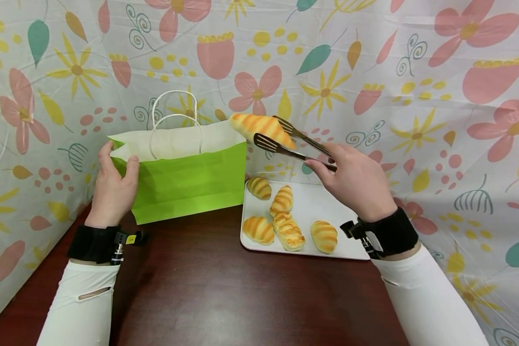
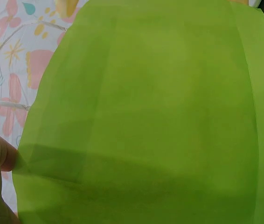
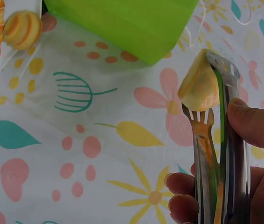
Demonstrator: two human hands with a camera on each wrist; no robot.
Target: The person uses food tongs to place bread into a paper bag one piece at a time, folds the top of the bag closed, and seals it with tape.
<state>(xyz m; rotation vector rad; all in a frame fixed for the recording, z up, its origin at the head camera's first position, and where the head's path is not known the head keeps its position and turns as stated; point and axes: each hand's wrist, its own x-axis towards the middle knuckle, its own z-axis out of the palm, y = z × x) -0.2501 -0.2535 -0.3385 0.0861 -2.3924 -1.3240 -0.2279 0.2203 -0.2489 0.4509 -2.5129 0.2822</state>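
A green paper bag (image 1: pixel 190 178) with a white inside and white handles stands on the table. My left hand (image 1: pixel 112 185) grips its left edge; the left wrist view shows the thumb (image 2: pixel 8 156) against the green paper (image 2: pixel 146 107). My right hand (image 1: pixel 356 178) holds dark slotted tongs (image 1: pixel 300 154), and a striped bread roll (image 1: pixel 259 127) is pinched between their tips. The roll hangs by the bag's upper right corner, above the tray. In the right wrist view the tongs (image 3: pixel 220 135) clasp the roll (image 3: pixel 199 84). The bag's inside bottom is hidden.
A white tray (image 1: pixel 315 202) lies right of the bag, with several rolls on it, among them a round one (image 1: pixel 324 236) and a long one (image 1: pixel 288 230). A flowered cloth (image 1: pixel 259 57) hangs behind. The dark wooden table (image 1: pixel 242 293) reaches toward me.
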